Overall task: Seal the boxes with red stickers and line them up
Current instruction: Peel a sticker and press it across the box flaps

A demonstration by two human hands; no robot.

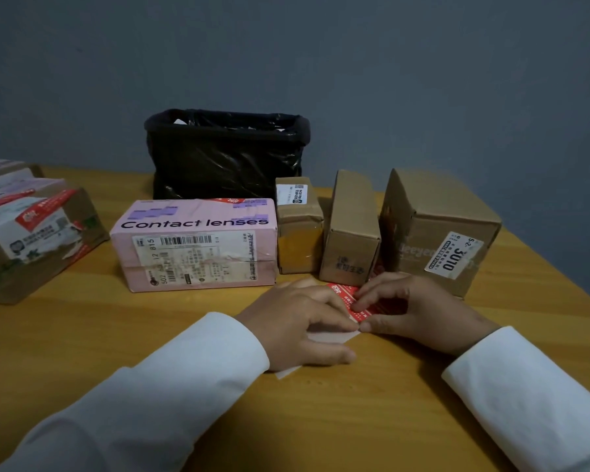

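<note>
A red sticker (355,303) on its white backing sheet (331,336) lies on the wooden table (116,335) between my hands. My left hand (297,321) presses the backing down, fingers curled over it. My right hand (413,308) pinches the sticker's edge with thumb and fingers. Behind them stand a pink "Contact lenses" box (195,243) with a red sticker on top, a small taped brown box (298,226), a narrow brown box (351,229) and a larger brown box (440,229) with a white label.
A black bag-lined bin (225,151) stands at the back against the grey wall. At the far left sit stacked boxes (31,229) with red stickers on them. Bare table lies in front of my arms.
</note>
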